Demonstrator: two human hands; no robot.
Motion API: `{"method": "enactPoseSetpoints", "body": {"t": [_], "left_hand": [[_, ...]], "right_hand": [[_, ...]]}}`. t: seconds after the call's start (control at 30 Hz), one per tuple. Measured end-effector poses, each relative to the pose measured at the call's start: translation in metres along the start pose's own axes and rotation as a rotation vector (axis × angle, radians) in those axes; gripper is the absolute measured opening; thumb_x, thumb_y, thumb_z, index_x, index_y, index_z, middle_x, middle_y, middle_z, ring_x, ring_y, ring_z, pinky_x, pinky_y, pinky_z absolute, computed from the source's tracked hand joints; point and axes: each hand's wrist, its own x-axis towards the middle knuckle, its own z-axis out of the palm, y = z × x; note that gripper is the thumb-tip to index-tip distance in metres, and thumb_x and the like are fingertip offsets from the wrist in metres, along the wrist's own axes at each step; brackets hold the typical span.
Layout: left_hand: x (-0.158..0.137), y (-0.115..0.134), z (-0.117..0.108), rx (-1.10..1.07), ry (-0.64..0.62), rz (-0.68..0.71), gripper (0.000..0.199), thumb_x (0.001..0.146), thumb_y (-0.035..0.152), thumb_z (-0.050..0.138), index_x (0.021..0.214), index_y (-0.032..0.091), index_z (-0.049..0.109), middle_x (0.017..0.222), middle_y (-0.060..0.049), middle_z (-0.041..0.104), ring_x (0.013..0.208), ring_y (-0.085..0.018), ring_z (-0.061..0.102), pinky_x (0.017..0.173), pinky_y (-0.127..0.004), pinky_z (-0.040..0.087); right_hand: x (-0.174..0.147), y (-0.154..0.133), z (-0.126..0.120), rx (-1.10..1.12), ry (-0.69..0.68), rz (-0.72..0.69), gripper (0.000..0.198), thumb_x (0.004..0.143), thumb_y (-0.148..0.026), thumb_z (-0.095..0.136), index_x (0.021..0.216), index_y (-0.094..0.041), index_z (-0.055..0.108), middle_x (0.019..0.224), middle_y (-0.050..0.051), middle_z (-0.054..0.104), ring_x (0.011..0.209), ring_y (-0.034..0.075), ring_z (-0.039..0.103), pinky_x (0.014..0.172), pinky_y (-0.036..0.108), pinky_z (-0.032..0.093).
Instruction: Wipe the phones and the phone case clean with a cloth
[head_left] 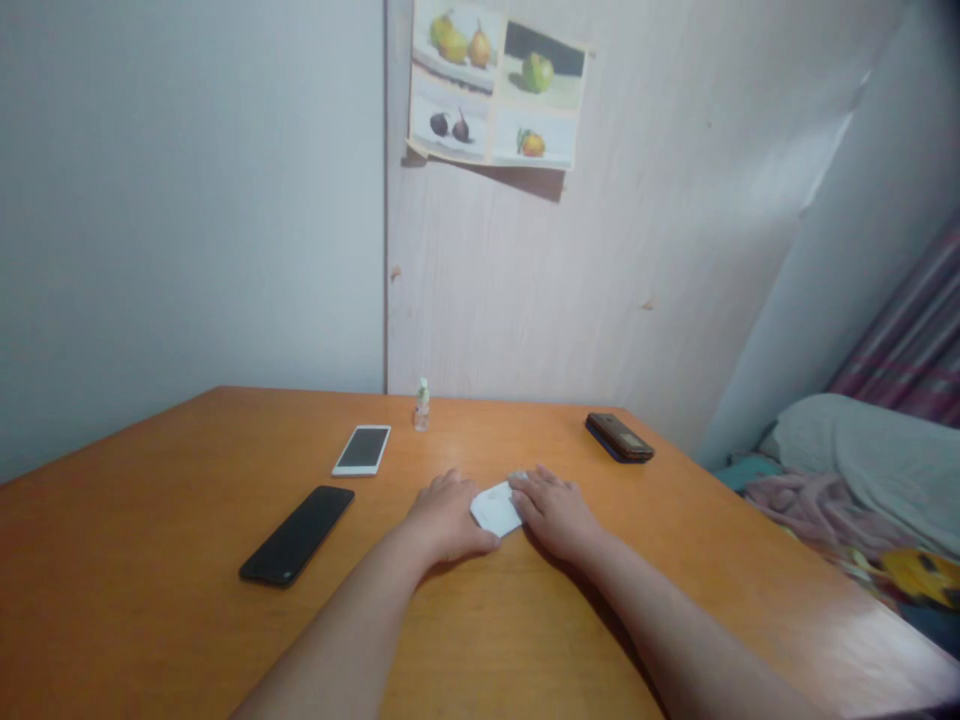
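Note:
A small flat white piece (495, 509), apparently folded paper or cloth, lies on the wooden table (465, 640) between my two hands. My left hand (448, 515) rests at its left edge, palm down. The left thumb stretches along the near corner, apart from the other fingers, which reach toward the far side. Over the right end of the piece lies my right hand (553, 508), its fingers together and pressed onto the white surface. That hand covers part of the piece, and the right thumb is mostly hidden.
Left of my hands are a black phone (298, 535) and, farther back, a white phone (362, 450). A small clear bottle (422, 408) stands upright near the back edge. At the back right sits a brown wallet-like case (619, 437). Beyond the right edge is bedding (870, 450).

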Motion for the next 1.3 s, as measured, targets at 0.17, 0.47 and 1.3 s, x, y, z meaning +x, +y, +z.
{"method": "enactPoseSetpoints", "body": {"t": [0.17,0.47,1.3], "left_hand": [[0.002,-0.002,0.004,-0.006,0.011,0.011,0.044,0.062,0.058,0.072,0.091,0.025,0.067,0.1,-0.008,0.062,0.093,-0.029,0.061,0.073,-0.034,0.047],[0.007,-0.007,0.01,-0.004,0.006,-0.003,0.054,0.06,0.055,0.073,0.101,0.022,0.062,0.106,-0.01,0.062,0.096,-0.03,0.062,0.076,-0.035,0.049],[0.004,-0.005,0.006,0.007,-0.023,-0.006,0.052,0.063,0.055,0.072,0.103,0.024,0.064,0.108,-0.007,0.062,0.095,-0.026,0.062,0.068,-0.029,0.045]], "right_hand": [[-0.006,-0.01,0.001,0.031,-0.021,-0.094,0.043,0.101,-0.039,0.038,0.138,-0.031,0.057,0.147,0.007,0.053,0.146,0.034,0.028,0.112,0.06,0.022],[0.004,-0.002,0.0,0.027,-0.05,0.014,0.046,0.102,-0.04,0.034,0.142,-0.03,0.053,0.149,0.006,0.051,0.149,0.035,0.021,0.113,0.071,0.005],[0.001,0.004,-0.007,0.083,0.05,-0.046,0.025,0.094,-0.026,0.05,0.103,-0.024,0.074,0.097,0.006,0.072,0.098,0.021,0.059,0.089,0.031,0.039]]}}
